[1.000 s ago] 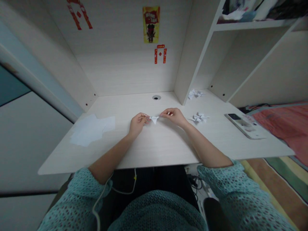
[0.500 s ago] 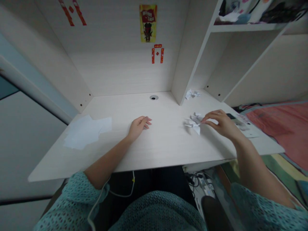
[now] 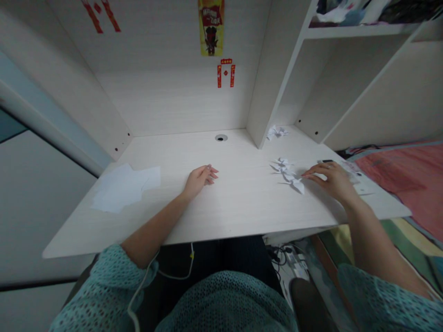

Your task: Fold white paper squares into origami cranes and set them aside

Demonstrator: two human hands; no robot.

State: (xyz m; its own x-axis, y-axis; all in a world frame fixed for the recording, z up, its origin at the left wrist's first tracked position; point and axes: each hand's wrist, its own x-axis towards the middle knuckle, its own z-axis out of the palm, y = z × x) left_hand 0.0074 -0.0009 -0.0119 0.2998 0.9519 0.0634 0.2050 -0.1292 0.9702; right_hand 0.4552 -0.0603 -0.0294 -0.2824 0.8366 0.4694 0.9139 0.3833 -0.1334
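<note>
My right hand (image 3: 330,180) is at the right of the desk, thumb and fingertips pinched at the tip of a folded white paper crane (image 3: 296,185). That crane is nearest the front of a short row. Just behind it sit other white paper cranes (image 3: 282,163), close together with pointed wings and tips. My left hand (image 3: 200,180) rests on the middle of the desk, palm turned inward, fingers loosely apart with nothing in them. Far to its left lie overlapping sheets of white paper (image 3: 117,189).
More folded white paper (image 3: 277,133) sits at the back, beside the upright divider (image 3: 266,110). Behind my right hand are a dark object (image 3: 326,161) and papers (image 3: 363,188). The white desk (image 3: 221,207) has a cable hole (image 3: 221,138) at the back. A pink cloth (image 3: 398,168) lies beyond the right edge.
My right hand has shifted rightward and slightly toward me, with the pinched crane. The cranes that were bunched together now show as a spaced row. My left hand stays in place.
</note>
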